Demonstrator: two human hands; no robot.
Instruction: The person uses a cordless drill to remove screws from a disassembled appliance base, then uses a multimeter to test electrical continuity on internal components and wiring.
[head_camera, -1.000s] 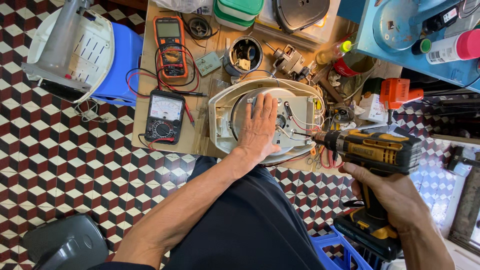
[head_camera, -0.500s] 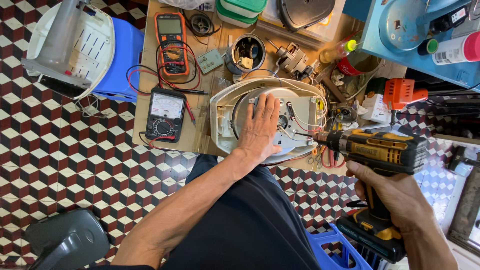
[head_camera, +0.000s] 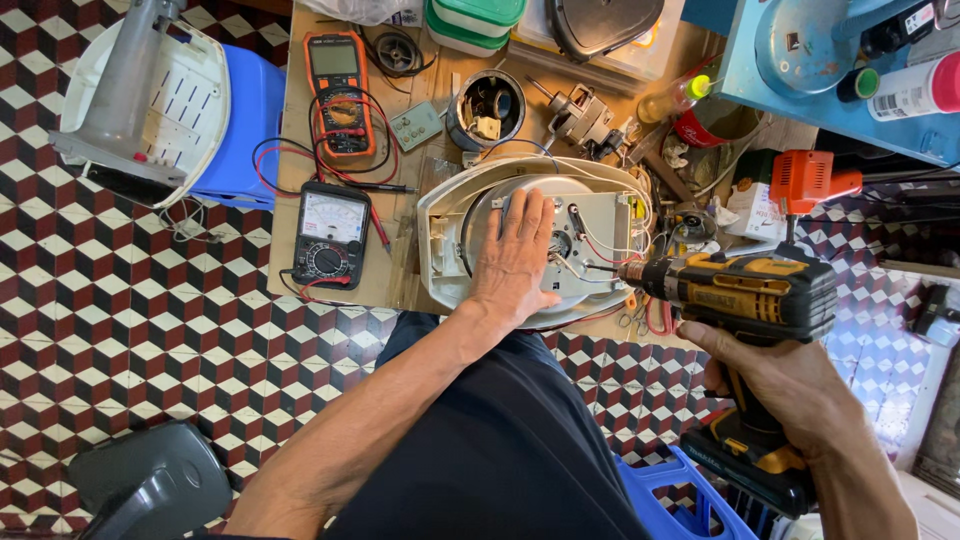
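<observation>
Meters (head_camera: 331, 236) and clutter crowd my table (head_camera: 420, 290); left hand (head_camera: 515, 255) flat on the opened white appliance (head_camera: 450, 215), right hand (head_camera: 775, 385) grips the drill (head_camera: 750, 290).

Likely a repair workshop: multimeters (head_camera: 338, 95), cordless drill (head_camera: 760, 295), loose parts.

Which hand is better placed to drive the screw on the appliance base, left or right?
Right. The right hand grips the drill, whose bit already points at the base. The left hand lies flat on the base, apparently steadying it, and holds no tool.
</observation>
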